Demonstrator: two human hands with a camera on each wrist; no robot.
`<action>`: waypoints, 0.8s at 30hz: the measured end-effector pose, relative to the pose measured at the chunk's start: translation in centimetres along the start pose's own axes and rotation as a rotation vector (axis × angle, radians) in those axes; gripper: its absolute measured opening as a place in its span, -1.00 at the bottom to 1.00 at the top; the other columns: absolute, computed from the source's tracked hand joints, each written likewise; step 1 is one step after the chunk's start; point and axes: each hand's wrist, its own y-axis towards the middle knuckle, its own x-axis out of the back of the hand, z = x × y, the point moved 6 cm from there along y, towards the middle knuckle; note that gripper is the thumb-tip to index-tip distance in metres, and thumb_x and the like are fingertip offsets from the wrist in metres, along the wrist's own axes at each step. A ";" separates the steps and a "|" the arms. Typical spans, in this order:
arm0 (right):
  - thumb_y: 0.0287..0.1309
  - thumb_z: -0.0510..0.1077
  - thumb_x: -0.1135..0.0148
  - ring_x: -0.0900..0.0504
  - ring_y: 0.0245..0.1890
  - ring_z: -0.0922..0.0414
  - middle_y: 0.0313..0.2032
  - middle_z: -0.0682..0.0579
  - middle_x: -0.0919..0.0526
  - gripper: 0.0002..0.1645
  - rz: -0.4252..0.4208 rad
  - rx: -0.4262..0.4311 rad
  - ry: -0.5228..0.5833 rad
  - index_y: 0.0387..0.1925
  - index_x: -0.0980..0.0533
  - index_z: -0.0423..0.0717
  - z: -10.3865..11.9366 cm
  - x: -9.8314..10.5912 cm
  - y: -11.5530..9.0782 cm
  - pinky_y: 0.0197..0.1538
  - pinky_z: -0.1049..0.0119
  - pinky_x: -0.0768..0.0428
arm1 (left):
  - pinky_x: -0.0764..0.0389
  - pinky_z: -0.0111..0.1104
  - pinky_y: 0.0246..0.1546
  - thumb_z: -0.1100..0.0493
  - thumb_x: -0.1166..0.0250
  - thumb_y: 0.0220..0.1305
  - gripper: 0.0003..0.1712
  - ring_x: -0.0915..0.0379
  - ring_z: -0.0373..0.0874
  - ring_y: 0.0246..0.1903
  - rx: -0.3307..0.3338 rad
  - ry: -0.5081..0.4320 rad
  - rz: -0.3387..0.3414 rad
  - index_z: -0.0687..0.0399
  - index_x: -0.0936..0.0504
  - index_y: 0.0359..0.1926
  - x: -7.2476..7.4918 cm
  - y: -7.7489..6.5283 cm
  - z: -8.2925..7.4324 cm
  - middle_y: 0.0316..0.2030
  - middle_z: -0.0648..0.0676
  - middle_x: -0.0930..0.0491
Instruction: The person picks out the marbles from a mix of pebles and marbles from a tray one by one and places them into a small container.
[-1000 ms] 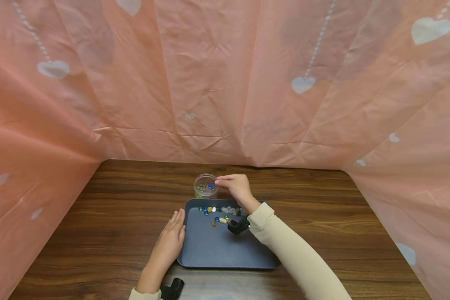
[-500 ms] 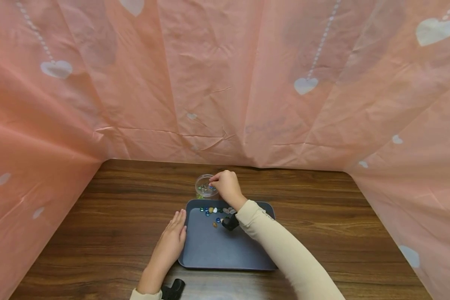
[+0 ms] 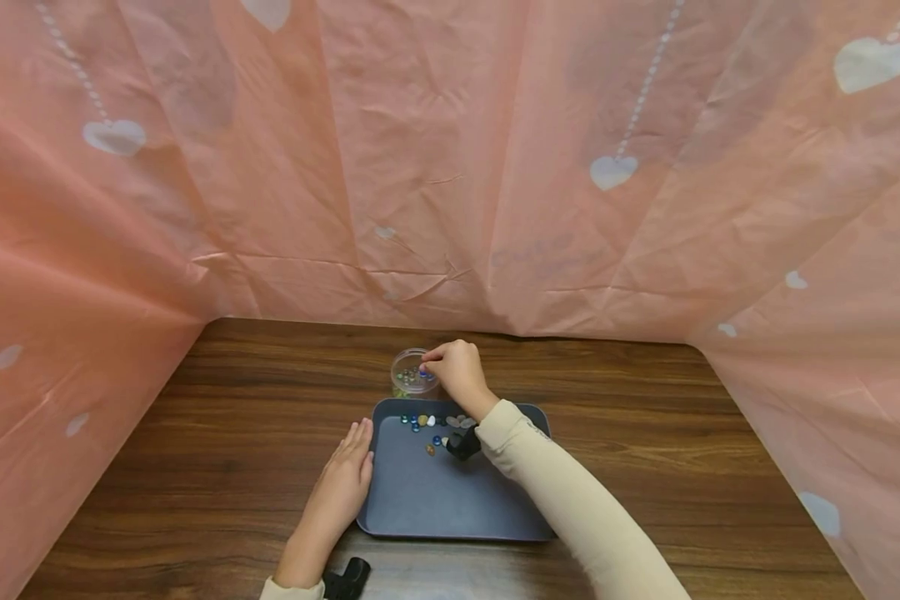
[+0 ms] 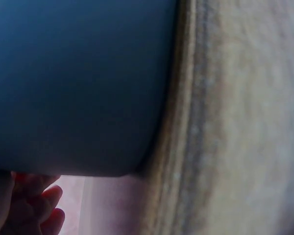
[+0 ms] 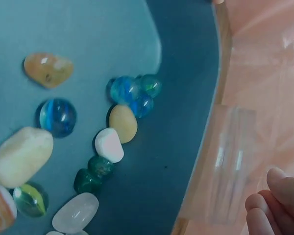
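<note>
My right hand (image 3: 456,367) reaches over a clear round plastic container (image 3: 397,360), thumb and fingers bent together at its rim. A blue marble (image 3: 423,373) shows right at the fingertips, pinched by them. Other small marbles appear within the container's round top. In the right wrist view the container's clear wall (image 5: 220,166) stands beside the curled fingers (image 5: 258,203); the marble is hidden there. My left hand (image 3: 342,477) lies flat along the left edge of a dark grey tray (image 3: 450,500), fingers straight and touching its side.
Across the tray's far part lie marbles and polished stones, among them an orange-brown stone (image 5: 49,69), a swirled blue marble (image 5: 59,117), a cream stone (image 5: 22,156) and a white one (image 5: 109,145). A pink curtain (image 3: 450,208) encloses the wooden table (image 3: 645,433).
My right hand has moved left from beside the container to over its rim, fingertips coming to the blue marble, and has stayed there since. My left hand keeps its place on the tray.
</note>
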 end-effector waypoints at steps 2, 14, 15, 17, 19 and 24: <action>0.04 -0.21 -0.47 -0.78 -0.26 0.03 -0.35 -0.07 -0.82 -0.87 -0.010 -0.022 0.052 -0.35 -0.78 -0.19 -0.3 0.3 -0.4 -0.36 0.38 -0.66 | -0.36 0.07 0.39 0.34 -0.15 0.38 -0.47 -0.31 0.25 0.37 0.007 -0.002 0.009 0.49 -0.37 0.32 -0.1 0.0 0.0 0.33 0.37 -0.40; 0.05 -0.17 -0.48 -0.78 -0.16 0.14 -0.25 -0.13 -0.81 -0.73 0.043 -0.269 0.524 -0.23 -0.75 -0.28 -3.7 1.5 -4.0 -0.01 0.19 -0.75 | -0.35 0.07 0.40 0.33 -0.13 0.40 -0.46 -0.29 0.25 0.38 0.021 -0.006 0.025 0.48 -0.36 0.34 -0.2 0.0 0.2 0.35 0.36 -0.38; 0.06 -0.20 -0.47 -0.79 -0.19 0.15 -0.25 -0.16 -0.80 -0.73 0.081 -0.268 0.541 -0.22 -0.73 -0.31 -3.9 1.2 -4.2 -0.01 0.17 -0.76 | -0.34 0.07 0.40 0.33 -0.13 0.40 -0.46 -0.29 0.25 0.38 0.024 -0.008 0.028 0.48 -0.35 0.34 -0.2 -0.1 0.2 0.35 0.36 -0.38; 0.07 -0.22 -0.46 -0.79 -0.30 0.19 -0.28 -0.18 -0.80 -0.75 0.160 -0.261 0.527 -0.22 -0.73 -0.32 -4.5 0.5 -4.7 -0.12 0.23 -0.78 | -0.34 0.07 0.40 0.33 -0.13 0.40 -0.46 -0.28 0.25 0.39 0.028 -0.012 0.033 0.47 -0.35 0.34 -0.2 -0.1 0.2 0.35 0.36 -0.37; 0.08 -0.21 -0.45 -0.75 -0.41 0.22 -0.32 -0.18 -0.80 -0.75 0.242 -0.244 0.505 -0.21 -0.74 -0.30 -5.2 -0.2 -5.1 -0.29 0.34 -0.75 | -0.33 0.07 0.41 0.33 -0.13 0.40 -0.46 -0.28 0.25 0.39 0.032 -0.016 0.037 0.47 -0.35 0.35 -0.2 -0.1 0.1 0.36 0.36 -0.37; 0.02 -0.17 -0.50 -0.74 -0.38 0.22 -0.36 -0.07 -0.82 -0.80 0.355 -0.166 0.410 -0.28 -0.77 -0.18 -6.1 -1.3 -5.8 -0.38 0.43 -0.65 | -0.32 0.06 0.42 0.32 -0.12 0.42 -0.46 -0.26 0.24 0.40 0.042 -0.022 0.048 0.45 -0.34 0.36 -0.2 -0.1 0.1 0.37 0.34 -0.36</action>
